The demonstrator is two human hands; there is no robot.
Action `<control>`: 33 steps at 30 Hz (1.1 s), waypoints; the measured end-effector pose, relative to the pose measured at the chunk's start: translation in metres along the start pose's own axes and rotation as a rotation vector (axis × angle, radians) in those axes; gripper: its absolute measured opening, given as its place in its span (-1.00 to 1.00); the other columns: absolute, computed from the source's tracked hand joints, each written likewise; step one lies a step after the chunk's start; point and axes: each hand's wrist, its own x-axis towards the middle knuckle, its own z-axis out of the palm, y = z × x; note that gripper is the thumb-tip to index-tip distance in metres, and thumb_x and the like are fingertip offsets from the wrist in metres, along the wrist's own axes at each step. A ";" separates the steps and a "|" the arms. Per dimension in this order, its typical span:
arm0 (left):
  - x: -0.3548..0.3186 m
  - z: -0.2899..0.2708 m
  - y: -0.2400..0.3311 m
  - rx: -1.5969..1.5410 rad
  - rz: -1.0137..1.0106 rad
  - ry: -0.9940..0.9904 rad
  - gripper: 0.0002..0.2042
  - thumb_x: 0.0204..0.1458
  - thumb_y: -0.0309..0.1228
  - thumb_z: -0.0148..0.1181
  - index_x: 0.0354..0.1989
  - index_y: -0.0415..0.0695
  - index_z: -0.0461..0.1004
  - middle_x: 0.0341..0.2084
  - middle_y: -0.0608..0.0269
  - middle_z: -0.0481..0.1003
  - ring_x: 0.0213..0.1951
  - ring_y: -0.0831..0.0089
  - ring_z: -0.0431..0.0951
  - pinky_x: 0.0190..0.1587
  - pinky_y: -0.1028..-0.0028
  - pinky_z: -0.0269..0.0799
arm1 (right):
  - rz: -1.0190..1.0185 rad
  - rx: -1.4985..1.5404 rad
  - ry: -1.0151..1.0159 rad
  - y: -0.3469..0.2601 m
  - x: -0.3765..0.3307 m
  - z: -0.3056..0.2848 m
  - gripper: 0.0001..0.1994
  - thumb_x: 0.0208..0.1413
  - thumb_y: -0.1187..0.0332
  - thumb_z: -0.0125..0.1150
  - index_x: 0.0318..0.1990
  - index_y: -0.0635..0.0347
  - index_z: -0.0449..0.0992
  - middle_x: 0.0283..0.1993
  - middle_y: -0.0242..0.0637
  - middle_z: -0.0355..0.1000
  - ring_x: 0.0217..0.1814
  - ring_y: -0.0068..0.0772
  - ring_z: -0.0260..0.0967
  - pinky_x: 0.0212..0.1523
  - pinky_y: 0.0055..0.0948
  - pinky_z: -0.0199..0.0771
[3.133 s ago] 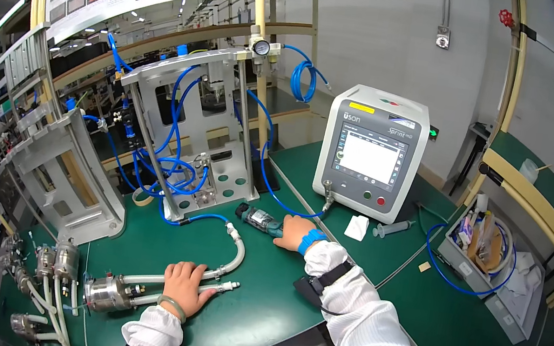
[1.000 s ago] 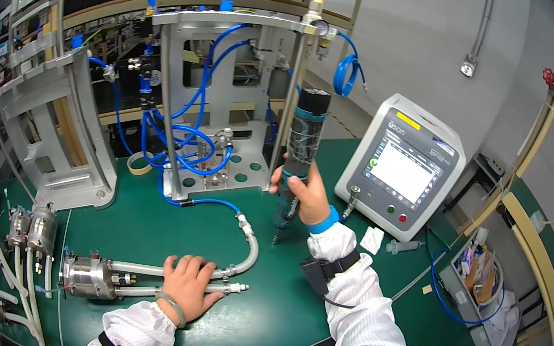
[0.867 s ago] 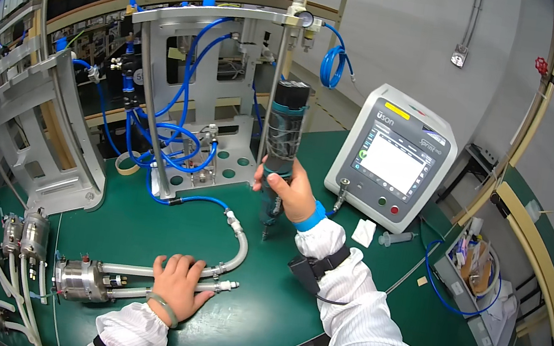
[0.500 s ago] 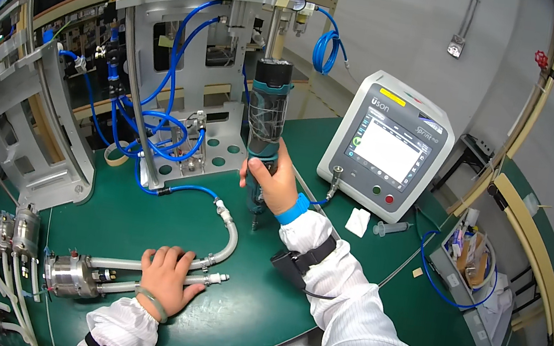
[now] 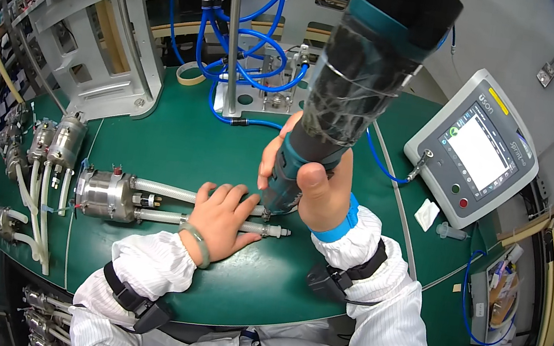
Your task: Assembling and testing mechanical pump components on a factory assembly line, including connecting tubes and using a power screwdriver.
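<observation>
On the green bench [image 5: 176, 137], near its front edge, the left hand [image 5: 225, 217] lies flat with fingers spread, pressing down the white tubes [image 5: 173, 204] that run from a metal cylinder fitting [image 5: 102, 194]; its grip is released, closed on nothing. The right hand [image 5: 315, 182] is clenched around a black and teal power driver [image 5: 357, 78], held upright with its tip at the tube end by the left fingertips. If the tip slips off, it could strike those fingers, or the tubes could twist under the palm.
</observation>
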 end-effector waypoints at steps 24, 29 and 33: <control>-0.004 0.003 -0.001 -0.026 -0.013 0.041 -0.50 0.04 -0.18 0.25 0.15 -0.14 0.41 -0.21 0.23 0.38 -0.12 0.23 0.40 0.04 0.21 0.18 | 0.040 -0.171 -0.014 0.018 0.008 -0.006 -0.11 0.09 -0.58 -0.39 -0.05 0.21 0.29 -0.47 -0.14 0.48 -0.51 -0.34 0.45 -0.43 -0.38 0.49; -0.006 -0.002 0.000 0.020 0.014 0.010 -0.30 -0.02 0.02 0.27 0.23 -0.17 0.36 -0.23 0.20 0.36 -0.12 0.23 0.38 0.03 0.21 0.17 | 0.027 -0.174 0.014 0.019 0.009 -0.006 -0.14 0.12 -0.56 -0.38 -0.05 0.19 0.29 -0.48 -0.13 0.47 -0.52 -0.33 0.44 -0.43 -0.37 0.48; -0.006 -0.005 0.000 0.022 0.014 -0.041 -0.26 0.03 0.10 0.22 0.26 -0.23 0.33 -0.18 0.17 0.37 -0.08 0.24 0.36 0.05 0.19 0.17 | 0.049 -0.171 0.039 0.019 0.008 -0.006 -0.15 0.13 -0.55 -0.37 -0.06 0.18 0.28 -0.48 -0.13 0.47 -0.52 -0.32 0.44 -0.43 -0.35 0.48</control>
